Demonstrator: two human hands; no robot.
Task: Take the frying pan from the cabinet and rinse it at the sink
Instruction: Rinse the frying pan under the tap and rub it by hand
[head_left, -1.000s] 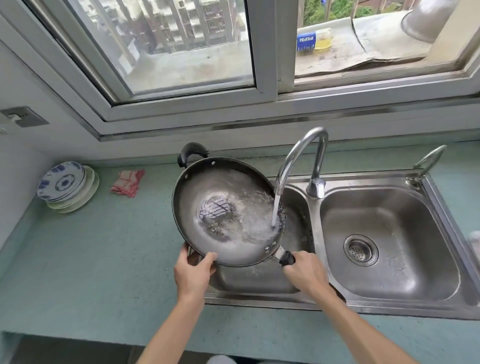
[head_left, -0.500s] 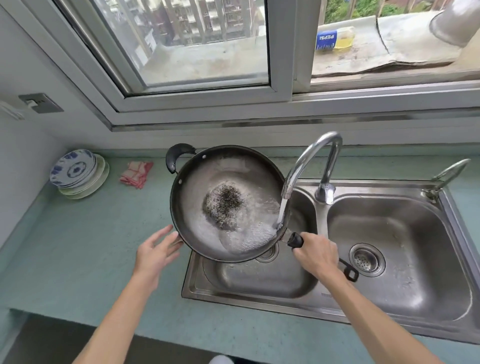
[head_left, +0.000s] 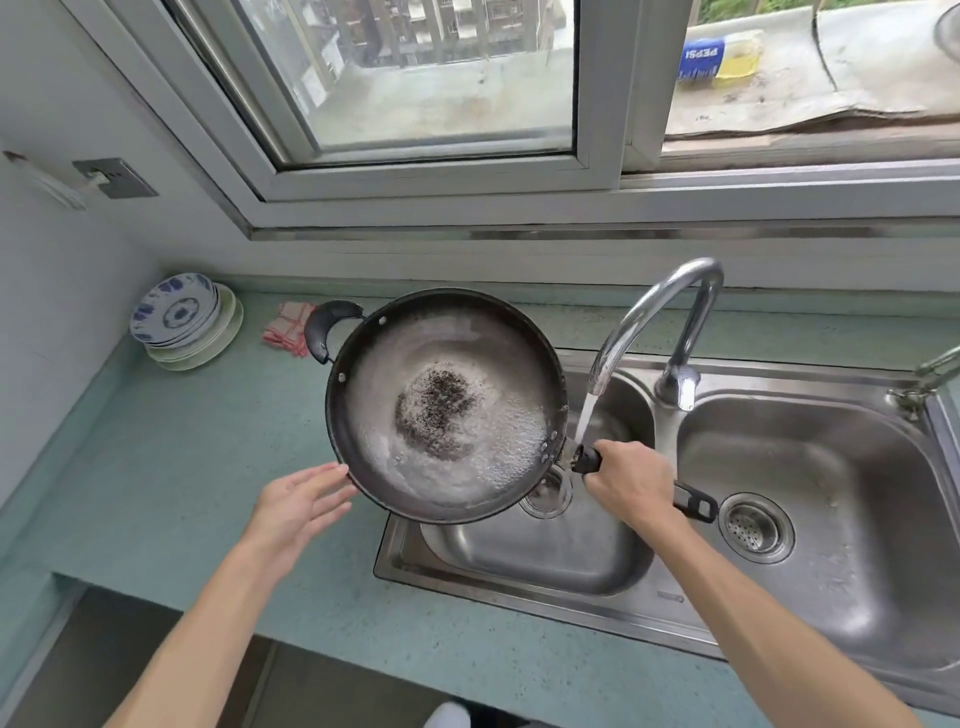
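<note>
One long green table (head_left: 182, 493) carries a steel double sink (head_left: 519, 587), and every place below is given from that sink. The frying pan (head_left: 447, 405) hangs in the air over the sink's left edge, half above the left basin and half above the table, mouth up and close to level. It holds foamy water with a dark patch at the middle. Its long axis runs on a slant: the small loop handle (head_left: 327, 327) points away to the sink's far left, and the long handle (head_left: 696, 506) points back over the divider between the basins. The faucet (head_left: 649, 312) arches from the sink's back rim, and its stream (head_left: 584, 421) lands at the pan's rim where the long handle joins. The right hand (head_left: 628, 483) has its fingers clamped round that handle and takes the weight. The left hand (head_left: 301, 501), left of the sink over the table, has straight, slightly spread fingers at the pan's outer wall; whether they touch it I cannot tell. The fetching looks done and the rinse is under way. The next move likely calls for swirling, then tipping the water toward the basin, with the left hand steadying so nothing spills on the table.
</note>
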